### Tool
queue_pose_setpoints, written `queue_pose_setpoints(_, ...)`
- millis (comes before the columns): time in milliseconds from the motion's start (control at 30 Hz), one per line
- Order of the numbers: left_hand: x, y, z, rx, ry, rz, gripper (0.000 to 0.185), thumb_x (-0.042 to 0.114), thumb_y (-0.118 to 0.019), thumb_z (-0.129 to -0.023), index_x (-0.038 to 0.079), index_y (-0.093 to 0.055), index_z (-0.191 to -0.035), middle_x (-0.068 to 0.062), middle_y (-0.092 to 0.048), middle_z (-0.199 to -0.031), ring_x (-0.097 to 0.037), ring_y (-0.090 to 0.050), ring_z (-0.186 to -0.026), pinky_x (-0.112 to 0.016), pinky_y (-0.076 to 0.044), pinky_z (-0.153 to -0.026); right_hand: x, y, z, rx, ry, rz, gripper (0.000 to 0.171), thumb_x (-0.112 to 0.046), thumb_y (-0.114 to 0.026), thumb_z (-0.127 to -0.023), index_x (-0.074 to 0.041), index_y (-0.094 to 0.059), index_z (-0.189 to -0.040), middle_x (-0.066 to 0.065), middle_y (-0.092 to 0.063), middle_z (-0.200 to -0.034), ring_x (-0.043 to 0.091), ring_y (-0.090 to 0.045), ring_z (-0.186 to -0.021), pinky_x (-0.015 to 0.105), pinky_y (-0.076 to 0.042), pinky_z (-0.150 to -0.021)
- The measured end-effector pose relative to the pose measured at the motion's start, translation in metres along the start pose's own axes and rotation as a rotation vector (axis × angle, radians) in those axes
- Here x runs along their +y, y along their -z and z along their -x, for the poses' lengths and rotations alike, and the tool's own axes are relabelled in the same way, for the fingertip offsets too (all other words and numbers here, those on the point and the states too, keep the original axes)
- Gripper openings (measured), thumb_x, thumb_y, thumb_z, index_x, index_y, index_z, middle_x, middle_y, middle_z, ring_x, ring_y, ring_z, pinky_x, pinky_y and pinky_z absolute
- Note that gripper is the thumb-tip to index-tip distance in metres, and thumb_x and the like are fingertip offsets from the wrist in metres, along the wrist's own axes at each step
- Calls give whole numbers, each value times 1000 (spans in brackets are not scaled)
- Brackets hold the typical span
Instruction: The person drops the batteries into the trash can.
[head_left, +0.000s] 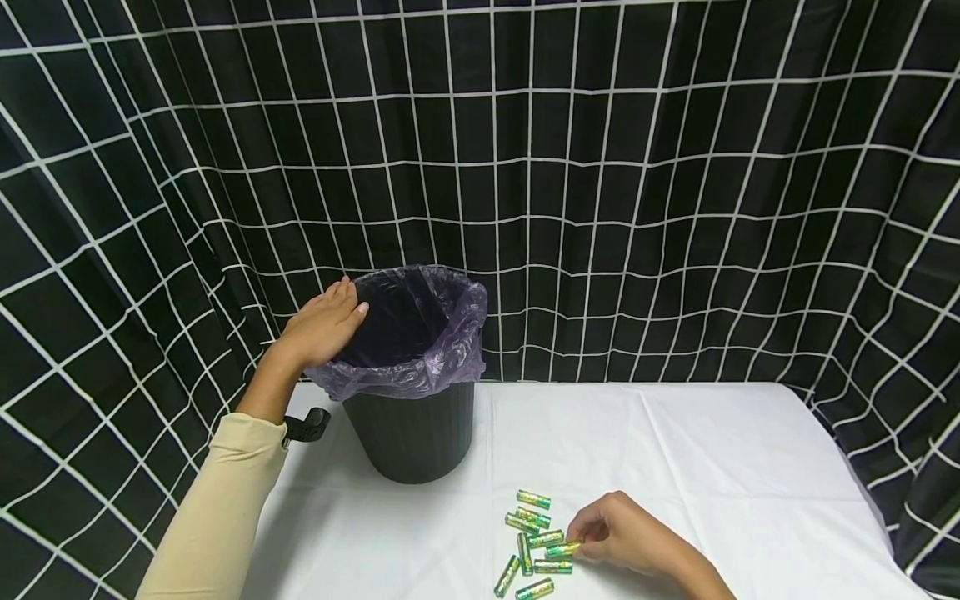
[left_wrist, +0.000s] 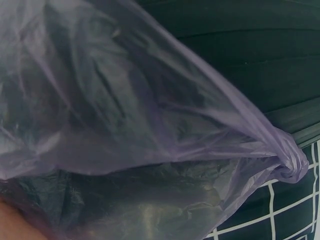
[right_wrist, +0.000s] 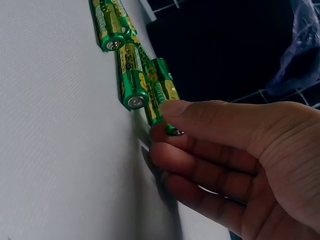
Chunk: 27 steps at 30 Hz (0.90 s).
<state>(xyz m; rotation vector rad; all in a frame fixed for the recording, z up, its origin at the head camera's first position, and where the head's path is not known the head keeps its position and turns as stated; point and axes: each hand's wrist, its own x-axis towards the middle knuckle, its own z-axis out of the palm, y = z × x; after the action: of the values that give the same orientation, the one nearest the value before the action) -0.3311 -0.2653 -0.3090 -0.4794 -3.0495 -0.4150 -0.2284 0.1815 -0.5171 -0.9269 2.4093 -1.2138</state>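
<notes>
Close by, the right hand (head_left: 626, 533) pinches one green battery (head_left: 562, 549) between thumb and fingers, right at the edge of the little pile of green batteries (head_left: 531, 542) on the white table (head_left: 712, 467). Farther back, the left hand (head_left: 322, 325) lies flat with straight fingers on the rim of the black bin (head_left: 412, 433), on top of its purple bag (head_left: 450, 342).

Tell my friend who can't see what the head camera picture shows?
A right hand pinches one green battery from a cluster on a white table. The left hand rests on the purple-bagged rim of a black bin.
</notes>
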Motion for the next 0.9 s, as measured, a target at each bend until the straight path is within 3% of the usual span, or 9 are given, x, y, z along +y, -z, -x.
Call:
queue_pose_setpoints(233, 3, 0, 1, -8, 4, -1, 66, 36, -17, -112, -13, -7, -156, -28, 0, -166, -42, 1, -154, -53, -2, -124, -10, 0, 0, 46, 11, 17, 14, -2, -82, -81, -11, -79, -92, -6, -75, -86, 5, -65, -73, 24, -57, -67)
queue_pose_setpoints(567, 3, 2, 5, -19, 10, 2, 66, 35, -17, -112, -13, -6, -156, -28, 2, -166, -43, 2, -154, -53, -1, -124, -32, 2, -1, 243, 134, 150, 10, -11, -81, -86, -16, -78, -94, -7, -76, -92, 0, -63, -75, 30, -58, -70)
queue_pose_setpoints(900, 4, 2, 2, -10, 4, -5, 67, 36, -17, -112, -13, -6, -156, -28, 1, -166, -42, 1, -154, -53, -2, -124, -61, 3, 2, 370, 170, 133, 10, -16, -82, -86, -19, -80, -95, -11, -75, -91, 2, -65, -74, 27, -56, -67)
